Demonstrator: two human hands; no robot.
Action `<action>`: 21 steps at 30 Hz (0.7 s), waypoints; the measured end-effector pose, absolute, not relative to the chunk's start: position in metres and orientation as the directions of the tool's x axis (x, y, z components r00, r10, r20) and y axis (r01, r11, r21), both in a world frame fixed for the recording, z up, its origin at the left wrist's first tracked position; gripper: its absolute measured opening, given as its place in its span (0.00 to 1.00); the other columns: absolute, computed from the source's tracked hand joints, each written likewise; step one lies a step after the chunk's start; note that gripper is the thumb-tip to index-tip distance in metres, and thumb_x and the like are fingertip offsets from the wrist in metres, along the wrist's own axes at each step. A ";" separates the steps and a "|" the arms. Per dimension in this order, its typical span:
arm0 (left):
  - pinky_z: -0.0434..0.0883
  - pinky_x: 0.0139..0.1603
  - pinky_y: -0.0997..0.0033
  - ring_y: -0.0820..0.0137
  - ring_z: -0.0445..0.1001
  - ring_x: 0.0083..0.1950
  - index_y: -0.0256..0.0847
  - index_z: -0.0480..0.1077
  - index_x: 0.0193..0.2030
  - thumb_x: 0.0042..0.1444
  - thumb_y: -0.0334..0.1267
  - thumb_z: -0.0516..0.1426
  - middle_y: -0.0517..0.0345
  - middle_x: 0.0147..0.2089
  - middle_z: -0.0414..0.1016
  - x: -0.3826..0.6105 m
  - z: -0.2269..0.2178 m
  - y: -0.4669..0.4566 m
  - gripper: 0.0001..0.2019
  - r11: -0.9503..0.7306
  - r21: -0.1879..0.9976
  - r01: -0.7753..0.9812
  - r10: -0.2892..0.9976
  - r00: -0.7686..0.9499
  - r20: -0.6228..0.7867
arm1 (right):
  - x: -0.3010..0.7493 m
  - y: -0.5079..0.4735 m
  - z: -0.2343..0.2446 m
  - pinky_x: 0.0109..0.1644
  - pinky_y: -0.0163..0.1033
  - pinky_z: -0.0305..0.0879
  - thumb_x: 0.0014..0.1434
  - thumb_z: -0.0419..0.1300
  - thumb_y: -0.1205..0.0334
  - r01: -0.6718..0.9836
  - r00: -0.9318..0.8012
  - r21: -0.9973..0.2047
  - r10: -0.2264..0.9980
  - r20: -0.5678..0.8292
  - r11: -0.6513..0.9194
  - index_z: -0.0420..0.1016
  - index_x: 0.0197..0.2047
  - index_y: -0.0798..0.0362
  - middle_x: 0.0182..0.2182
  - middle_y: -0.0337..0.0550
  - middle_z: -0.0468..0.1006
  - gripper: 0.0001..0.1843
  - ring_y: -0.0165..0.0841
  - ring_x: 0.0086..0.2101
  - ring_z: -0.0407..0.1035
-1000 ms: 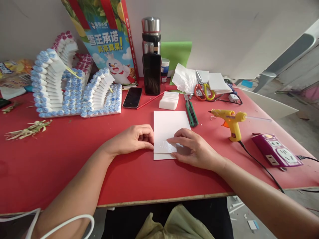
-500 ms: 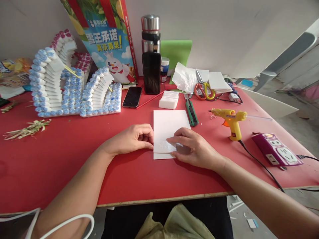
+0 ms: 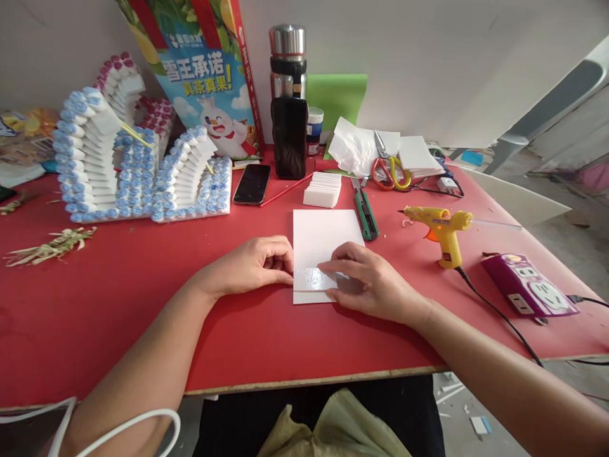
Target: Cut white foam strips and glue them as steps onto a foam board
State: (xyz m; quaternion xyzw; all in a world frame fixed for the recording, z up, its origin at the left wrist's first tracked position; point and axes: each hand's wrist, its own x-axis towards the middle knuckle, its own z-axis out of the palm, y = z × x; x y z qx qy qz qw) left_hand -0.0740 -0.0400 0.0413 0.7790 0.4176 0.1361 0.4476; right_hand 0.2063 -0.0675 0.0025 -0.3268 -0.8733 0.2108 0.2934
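Note:
A white rectangular board (image 3: 323, 238) lies flat on the red table. Across its near end rests a narrower white strip (image 3: 304, 279), glossy on top, set slightly back from the board's near edge. My left hand (image 3: 261, 263) is closed at the left side, with thumb and curled fingertips against the edges of board and strip. From the right, my right hand (image 3: 380, 282) bends its fingers over the strip, index tip on its top and thumb at its front edge. Part of the strip's right end is hidden beneath this hand.
Beyond the board are a stack of small white pieces (image 3: 322, 190) and a green utility knife (image 3: 365, 216). A yellow glue gun (image 3: 445, 235) and purple power strip (image 3: 530, 285) lie right. Scissors (image 3: 387, 171), phones (image 3: 252, 184) and blue-white flowered models (image 3: 90, 158) stand farther back.
Both hands stay in almost the same place on the board and strip. A bright glint now shows on the strip's top, and the view has shifted very slightly.

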 end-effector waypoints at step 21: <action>0.66 0.39 0.72 0.71 0.70 0.38 0.41 0.75 0.35 0.59 0.42 0.64 0.59 0.42 0.73 -0.075 0.039 -0.039 0.08 -0.257 0.805 0.535 0.766 0.620 -0.168 | 0.207 -0.067 0.003 0.47 0.46 0.72 0.63 0.65 0.59 0.460 -0.624 -0.579 0.709 0.328 0.673 0.78 0.57 0.51 0.46 0.50 0.73 0.19 0.38 0.42 0.72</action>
